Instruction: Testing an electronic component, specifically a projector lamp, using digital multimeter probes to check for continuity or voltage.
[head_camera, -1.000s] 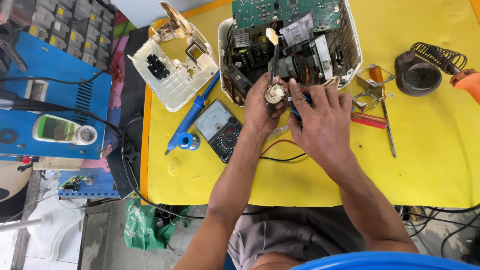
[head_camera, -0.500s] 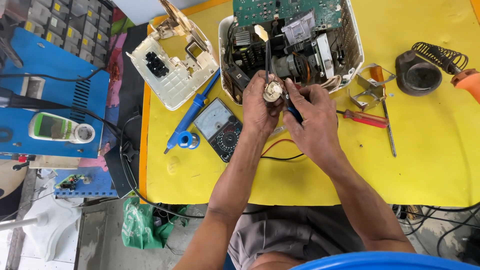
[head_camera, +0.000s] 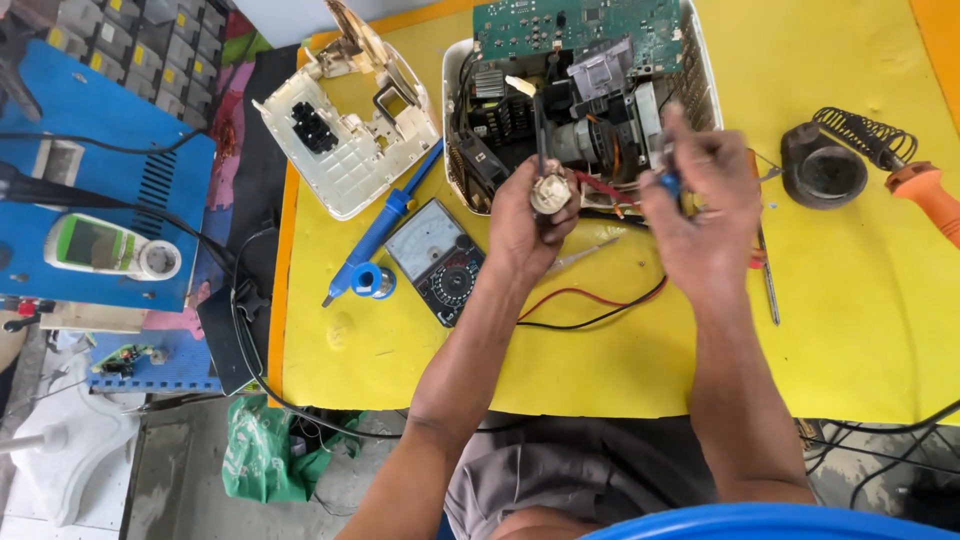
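Right hand (head_camera: 700, 215) now apart from round part (head_camera: 549, 193), rightward.

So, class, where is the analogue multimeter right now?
The multimeter lies on the yellow table, left of the left hand, beside the blue tool.

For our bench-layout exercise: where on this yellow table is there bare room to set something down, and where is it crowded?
Bare yellow table lies right of the right hand, below the soldering-iron stand; a smaller patch sits below the multimeter. It is crowded around the opened device and the left hand.
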